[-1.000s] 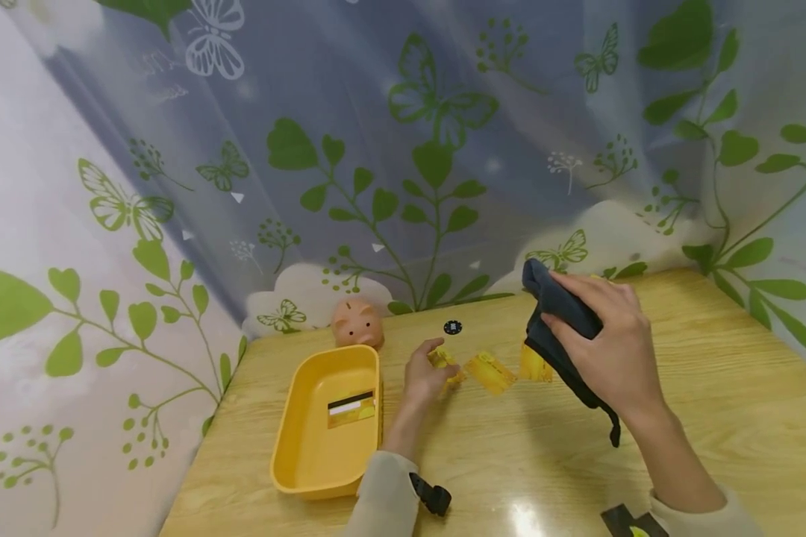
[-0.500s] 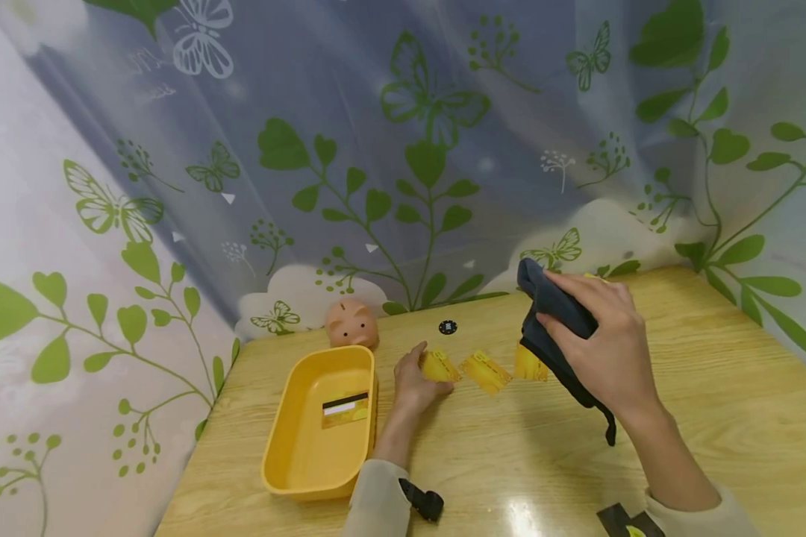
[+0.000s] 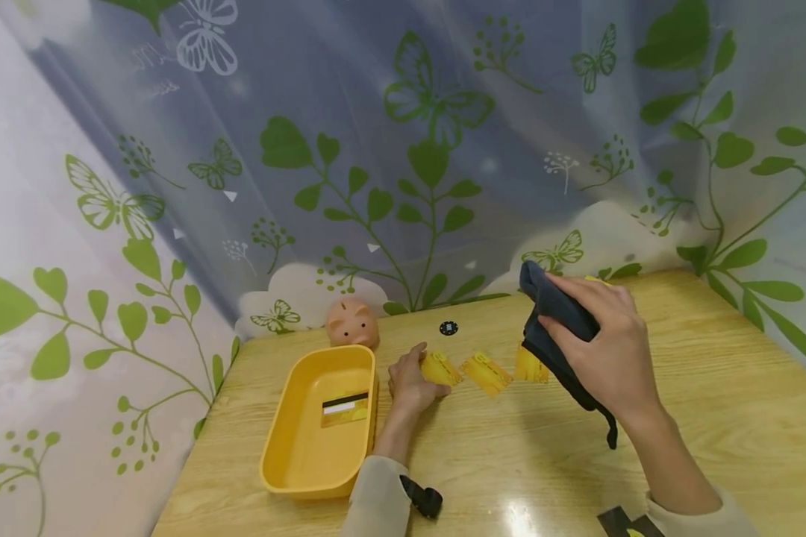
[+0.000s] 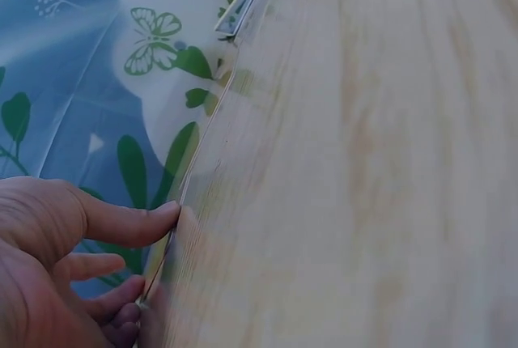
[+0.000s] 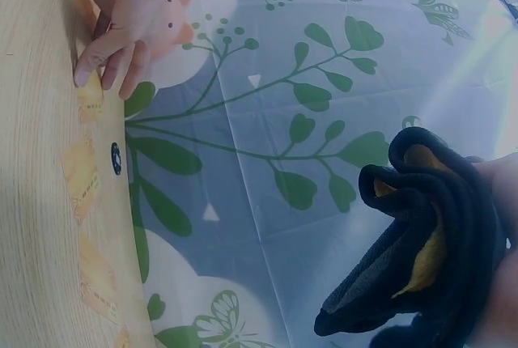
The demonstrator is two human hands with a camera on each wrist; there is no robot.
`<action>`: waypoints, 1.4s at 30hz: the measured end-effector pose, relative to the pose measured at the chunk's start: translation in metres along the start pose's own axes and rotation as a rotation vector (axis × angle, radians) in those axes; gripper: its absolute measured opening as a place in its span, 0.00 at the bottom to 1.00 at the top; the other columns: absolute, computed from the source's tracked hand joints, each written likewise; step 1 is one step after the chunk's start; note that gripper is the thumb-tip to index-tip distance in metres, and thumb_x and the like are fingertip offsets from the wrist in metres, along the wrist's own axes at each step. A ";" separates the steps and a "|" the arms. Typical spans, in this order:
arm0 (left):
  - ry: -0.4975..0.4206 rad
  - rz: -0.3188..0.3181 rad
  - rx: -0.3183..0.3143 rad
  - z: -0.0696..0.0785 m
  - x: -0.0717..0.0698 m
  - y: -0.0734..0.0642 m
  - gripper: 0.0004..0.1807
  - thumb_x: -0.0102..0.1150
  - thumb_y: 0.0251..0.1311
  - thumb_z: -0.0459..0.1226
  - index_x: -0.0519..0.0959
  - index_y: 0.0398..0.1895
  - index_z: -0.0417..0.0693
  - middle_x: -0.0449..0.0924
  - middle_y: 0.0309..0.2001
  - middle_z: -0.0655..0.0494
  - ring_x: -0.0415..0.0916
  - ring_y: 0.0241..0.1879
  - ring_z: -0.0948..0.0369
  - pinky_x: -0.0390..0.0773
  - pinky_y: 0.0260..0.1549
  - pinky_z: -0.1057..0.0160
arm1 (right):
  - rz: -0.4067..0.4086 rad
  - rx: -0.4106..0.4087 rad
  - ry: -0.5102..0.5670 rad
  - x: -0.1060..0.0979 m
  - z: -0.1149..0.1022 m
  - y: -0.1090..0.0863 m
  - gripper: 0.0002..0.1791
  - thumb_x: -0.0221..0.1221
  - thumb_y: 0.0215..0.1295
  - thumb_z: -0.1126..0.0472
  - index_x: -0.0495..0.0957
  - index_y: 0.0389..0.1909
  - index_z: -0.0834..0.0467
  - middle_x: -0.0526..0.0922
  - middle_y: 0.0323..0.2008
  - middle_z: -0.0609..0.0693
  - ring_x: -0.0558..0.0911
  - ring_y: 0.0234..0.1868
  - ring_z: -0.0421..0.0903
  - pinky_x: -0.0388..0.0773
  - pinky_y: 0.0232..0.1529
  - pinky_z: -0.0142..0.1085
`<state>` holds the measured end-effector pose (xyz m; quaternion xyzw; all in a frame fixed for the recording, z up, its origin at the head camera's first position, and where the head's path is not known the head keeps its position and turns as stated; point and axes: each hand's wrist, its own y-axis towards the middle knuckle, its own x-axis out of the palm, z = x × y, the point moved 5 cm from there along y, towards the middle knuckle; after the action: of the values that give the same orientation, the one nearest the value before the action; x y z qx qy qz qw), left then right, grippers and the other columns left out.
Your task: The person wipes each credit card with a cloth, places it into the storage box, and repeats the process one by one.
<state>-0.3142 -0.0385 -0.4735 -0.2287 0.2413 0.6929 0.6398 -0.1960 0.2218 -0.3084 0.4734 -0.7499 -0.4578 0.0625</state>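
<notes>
My left hand lies on the wooden table at the left side of a yellow card, its thumb and fingers spread beside the card. In the left wrist view the thumb is nearly straight and its tip touches down near the table's surface. A second yellow card and a third yellow card lie to the right in a row. Raised over the table, my right hand grips a folded dark blue cloth with a loop dangling below. Yellowish inner folds of the cloth show in the right wrist view.
A yellow tray at the left holds a striped card. A pink piggy bank stands behind it. A black round chip lies beyond the cards. A patterned curtain backs the table.
My left hand has drawn back left from over the first yellow card, which shows more fully now. The right hand keeps the cloth in about the same place.
</notes>
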 end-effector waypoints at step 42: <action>-0.332 -0.111 0.152 0.056 -0.050 -0.039 0.11 0.66 0.68 0.32 0.85 0.50 0.35 0.85 0.37 0.45 0.85 0.26 0.54 0.87 0.27 0.58 | -0.016 -0.009 0.010 0.007 -0.004 -0.001 0.34 0.76 0.53 0.73 0.83 0.64 0.55 0.85 0.56 0.60 0.76 0.54 0.59 0.68 0.48 0.50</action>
<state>-0.2724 -0.0393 -0.4000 -0.0753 0.1710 0.6645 0.7235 -0.1970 0.2143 -0.3090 0.4813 -0.7436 -0.4595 0.0646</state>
